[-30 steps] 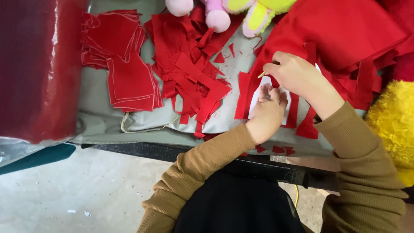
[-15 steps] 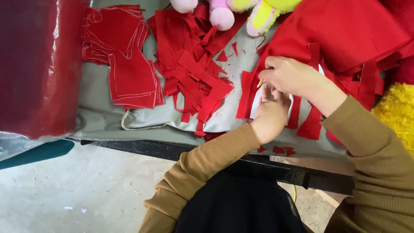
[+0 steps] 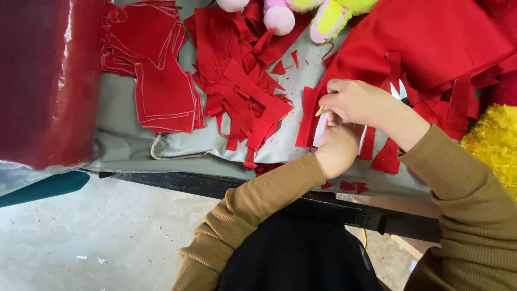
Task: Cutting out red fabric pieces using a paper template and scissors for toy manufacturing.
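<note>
Table: grey cloth-covered work table (image 3: 124, 143), your hands near its front edge.
Roll: dark red plastic-wrapped fabric roll (image 3: 37, 81) at far left.
Stack: cut red fabric panels (image 3: 161, 89), well apart from your hands.
Scraps: red strip offcuts (image 3: 242, 86) between stack and hands.
Left hand (image 3: 338, 148): curled, pressing the white paper template (image 3: 319, 131).
Right hand (image 3: 358, 102): fingers closed, pinching a thin yellow stick (image 3: 320, 111) over the template.
Scissors: small, white-handled (image 3: 399, 90), just beside your right hand.

Head view, steeply downward, close

cut stack (image 3: 161, 91) L | scraps (image 3: 242, 91) mid | hands R, on table (image 3: 124, 145)
</note>
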